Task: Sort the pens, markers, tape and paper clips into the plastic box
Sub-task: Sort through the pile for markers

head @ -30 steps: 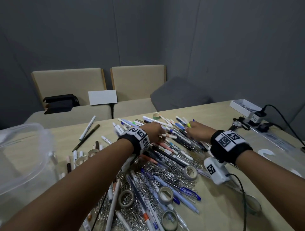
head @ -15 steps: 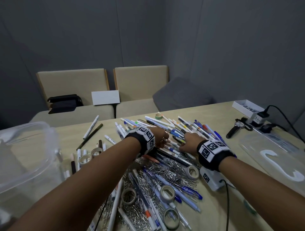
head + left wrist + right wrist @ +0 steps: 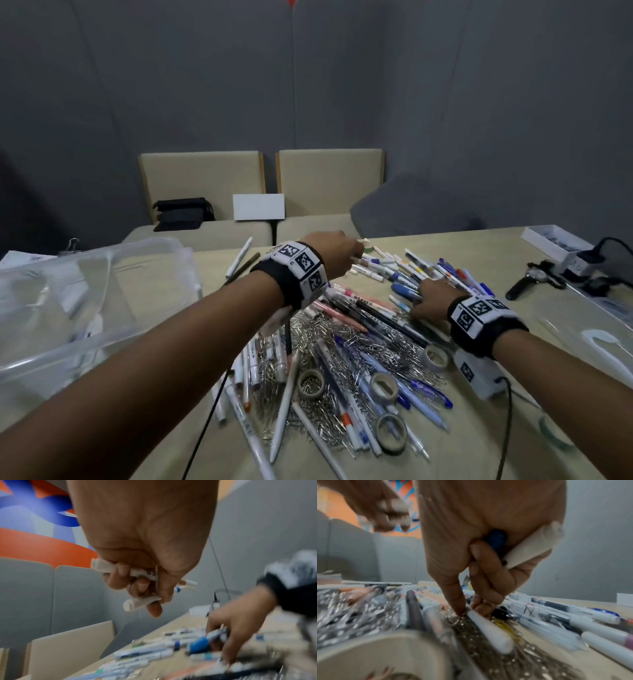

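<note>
Gripping markers, both hands (image 3: 337, 255) work beside the plastic box (image 3: 102, 291), contents unclear.

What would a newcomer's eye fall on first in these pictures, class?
The tangled heap of pens, markers, tape rolls and silver paper clips at the table's centre. Above it, the left hand holds white markers; the right hand pinches another. The clear plastic box stands left.
</note>
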A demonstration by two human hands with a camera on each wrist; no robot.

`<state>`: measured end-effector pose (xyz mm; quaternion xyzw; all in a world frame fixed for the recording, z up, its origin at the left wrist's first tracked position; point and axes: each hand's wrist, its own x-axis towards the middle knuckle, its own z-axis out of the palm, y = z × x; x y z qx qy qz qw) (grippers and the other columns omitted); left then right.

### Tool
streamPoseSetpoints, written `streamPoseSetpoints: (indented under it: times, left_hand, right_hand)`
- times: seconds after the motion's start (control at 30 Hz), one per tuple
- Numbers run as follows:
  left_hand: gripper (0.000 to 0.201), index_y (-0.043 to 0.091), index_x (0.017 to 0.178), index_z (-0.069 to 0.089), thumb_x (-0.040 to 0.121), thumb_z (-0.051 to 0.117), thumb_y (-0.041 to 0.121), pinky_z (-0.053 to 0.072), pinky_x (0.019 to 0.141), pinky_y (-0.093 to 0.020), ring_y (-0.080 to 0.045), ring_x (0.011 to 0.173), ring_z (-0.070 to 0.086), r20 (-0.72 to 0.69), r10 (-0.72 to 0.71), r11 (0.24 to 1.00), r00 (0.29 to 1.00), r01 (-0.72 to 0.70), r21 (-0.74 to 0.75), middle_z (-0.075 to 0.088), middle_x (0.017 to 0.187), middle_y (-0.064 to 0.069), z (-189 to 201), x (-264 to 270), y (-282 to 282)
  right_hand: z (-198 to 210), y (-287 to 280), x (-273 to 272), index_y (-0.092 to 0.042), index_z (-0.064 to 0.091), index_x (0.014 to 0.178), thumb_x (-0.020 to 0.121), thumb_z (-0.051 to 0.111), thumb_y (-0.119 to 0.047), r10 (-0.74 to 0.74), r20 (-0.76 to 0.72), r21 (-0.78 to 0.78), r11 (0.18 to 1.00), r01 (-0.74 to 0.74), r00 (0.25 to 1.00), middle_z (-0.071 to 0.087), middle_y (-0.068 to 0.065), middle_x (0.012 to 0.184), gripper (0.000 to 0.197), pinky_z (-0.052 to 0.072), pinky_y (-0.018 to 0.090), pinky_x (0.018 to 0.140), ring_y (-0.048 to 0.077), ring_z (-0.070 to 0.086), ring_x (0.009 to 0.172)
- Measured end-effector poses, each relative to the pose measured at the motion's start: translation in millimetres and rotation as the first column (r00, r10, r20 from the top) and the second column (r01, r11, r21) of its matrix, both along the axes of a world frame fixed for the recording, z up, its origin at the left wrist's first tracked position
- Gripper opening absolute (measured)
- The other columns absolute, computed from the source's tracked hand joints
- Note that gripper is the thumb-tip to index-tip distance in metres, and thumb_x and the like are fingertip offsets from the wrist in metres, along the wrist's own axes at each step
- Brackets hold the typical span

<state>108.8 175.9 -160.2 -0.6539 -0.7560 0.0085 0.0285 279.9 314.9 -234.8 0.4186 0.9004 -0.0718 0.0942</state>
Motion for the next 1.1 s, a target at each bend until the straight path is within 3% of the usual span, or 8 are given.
streamPoseSetpoints:
  times: [0.2,0.37,0.47,0.57,0.67,0.87,0.97,1.1]
  left_hand:
    - [0.027,0.006,0.117,0.057,0.093,0.046,0.009,0.049,0.065,-0.031,-0.024,0.080,0.066,0.321,0.147,0.988,0.936,-0.152,-0.009,0.068,0.084,-0.006,47.0,1.0,-63.3]
    - [0.017,-0.007,0.091,0.059,0.093,0.045,0.003,0.032,0.033,-0.019,-0.015,0.039,0.047,0.622,0.340,0.918,0.705,-0.392,-0.059,0.066,0.074,-0.016,81.0,-29.5,-126.9]
    - [0.014,-0.002,0.089,0.056,0.093,0.043,0.002,0.028,0.037,-0.016,-0.015,0.041,0.047,0.729,0.417,0.850,0.543,-0.517,-0.102,0.061,0.077,-0.019,97.6,-58.8,-179.8]
    - [0.015,0.004,0.084,0.052,0.094,0.041,0.001,0.029,0.038,-0.015,-0.013,0.041,0.050,0.764,0.492,0.749,0.418,-0.651,-0.126,0.061,0.069,-0.010,100.7,-88.0,-238.4]
    - [0.018,0.004,0.081,0.053,0.093,0.041,-0.001,0.034,0.037,-0.016,-0.012,0.041,0.052,0.751,0.574,0.656,0.327,-0.733,-0.182,0.060,0.071,-0.011,92.3,-109.3,-292.2]
    - [0.014,-0.004,0.090,0.055,0.093,0.042,-0.002,0.039,0.038,-0.019,-0.017,0.044,0.056,0.715,0.671,0.562,0.196,-0.763,-0.319,0.065,0.076,-0.014,65.6,-112.7,-341.8]
    - [0.016,-0.009,0.097,0.058,0.092,0.048,0.001,0.047,0.040,-0.023,-0.023,0.054,0.060,0.722,0.678,0.536,0.141,-0.766,-0.355,0.067,0.096,-0.027,54.5,-112.5,-343.4]
    - [0.029,-0.020,0.111,0.050,0.094,0.048,0.003,0.056,0.048,-0.033,-0.040,0.073,0.069,0.798,0.594,0.496,0.098,-0.826,-0.268,0.066,0.098,-0.034,46.6,-110.1,-343.4]
  right_hand:
    - [1.4,-12.5,-14.5,-0.009,0.044,0.080,0.093,0.055,-0.039,0.024,0.013,0.013,1.000,-0.024,1.000,0.051,0.006,0.078,0.034,0.036,0.028,0.057,0.023,0.050,0.072]
    - [56.7,-32.5,-32.6,-0.006,0.051,0.076,0.088,0.051,-0.040,0.028,-0.151,0.002,1.000,-0.028,0.988,0.057,0.012,0.080,0.036,0.029,0.026,0.049,0.021,0.046,0.062]
    - [94.9,-66.9,-55.8,-0.009,0.057,0.066,0.090,0.051,-0.030,0.060,-0.410,-0.152,0.979,-0.133,0.910,0.055,0.004,0.061,0.032,0.029,0.025,0.048,0.018,0.044,0.051]
    - [117.9,-114.0,-94.0,-0.007,0.062,0.085,0.092,0.047,-0.020,0.041,-0.567,-0.353,0.890,-0.288,0.822,0.055,0.003,0.059,0.021,0.028,0.019,0.039,0.014,0.039,0.044]
    - [134.3,-175.2,-134.7,-0.004,0.055,0.105,0.094,0.044,-0.016,0.020,-0.613,-0.480,0.784,-0.393,0.790,0.054,0.006,0.062,0.020,0.029,0.016,0.035,0.017,0.048,0.051]
    - [145.7,-292.2,-194.5,-0.009,0.041,0.100,0.095,0.036,-0.008,0.069,-0.636,-0.607,0.570,-0.553,0.769,0.046,0.007,0.069,0.007,0.022,0.015,0.036,0.010,0.039,0.045]
    - [141.4,-323.6,-212.1,-0.003,0.044,0.099,0.093,0.036,-0.004,0.071,-0.633,-0.603,0.579,-0.548,0.771,0.051,0.015,0.075,0.010,0.031,0.015,0.037,0.012,0.048,0.040]
    - [136.1,-339.4,-220.5,0.009,0.054,0.090,0.091,0.047,0.002,0.173,-0.555,-0.608,0.583,-0.539,0.814,0.060,0.026,0.079,0.010,0.057,0.035,0.057,0.033,0.064,0.063]
